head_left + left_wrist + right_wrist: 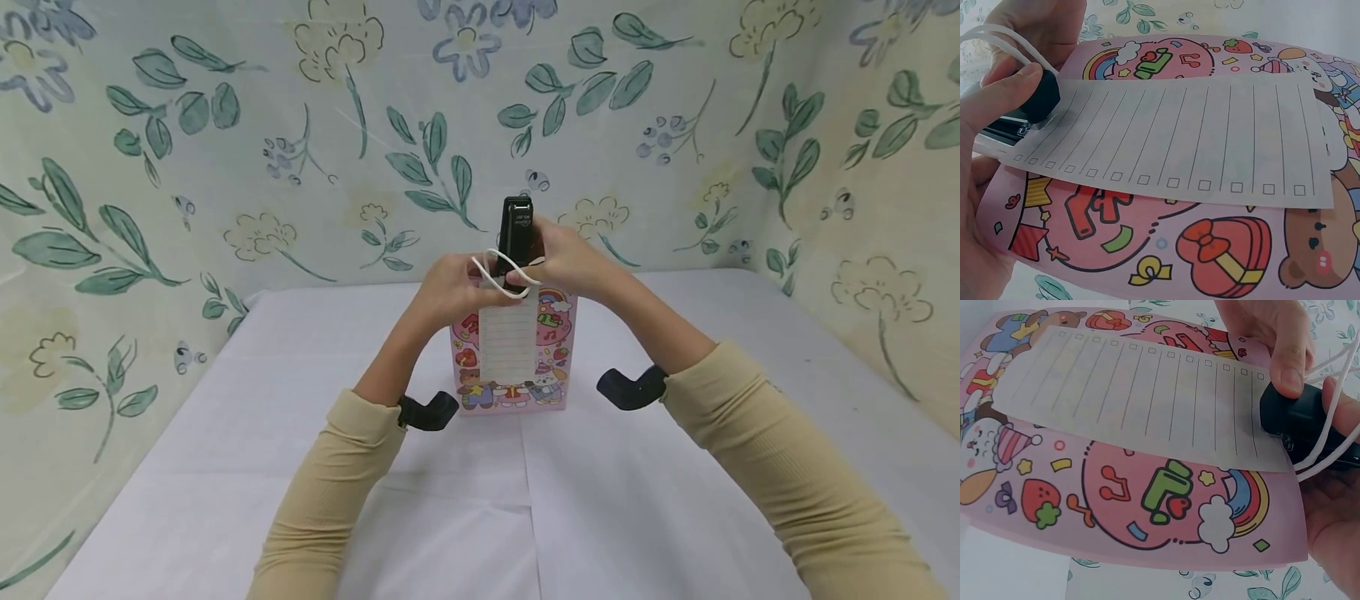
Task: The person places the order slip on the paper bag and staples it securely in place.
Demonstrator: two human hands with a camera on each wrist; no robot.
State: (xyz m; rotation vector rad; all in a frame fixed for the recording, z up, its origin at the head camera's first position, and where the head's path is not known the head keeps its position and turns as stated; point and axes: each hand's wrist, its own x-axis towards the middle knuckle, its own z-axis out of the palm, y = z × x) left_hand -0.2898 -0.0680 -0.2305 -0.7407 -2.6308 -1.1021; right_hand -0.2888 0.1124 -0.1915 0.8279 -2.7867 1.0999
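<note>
A black stapler [517,229] points down at the top edge of a pink cartoon gift bag [512,398], its nose over the end of a white ruled checklist sheet [508,342]. My right hand [566,254] grips the stapler's body from the right. With its thumb on the stapler's nose and its fingers behind the bag, my left hand [453,292] pinches them together. The sheet lies lengthwise over the bag's front, as the left wrist view shows. White cord handles [1330,456] loop around the stapler between my hands.
White cloth [315,500] covers the table under the bag. A floral curtain [247,167] hangs behind and at both sides. Black wrist mounts [429,412] stick out from both sleeves.
</note>
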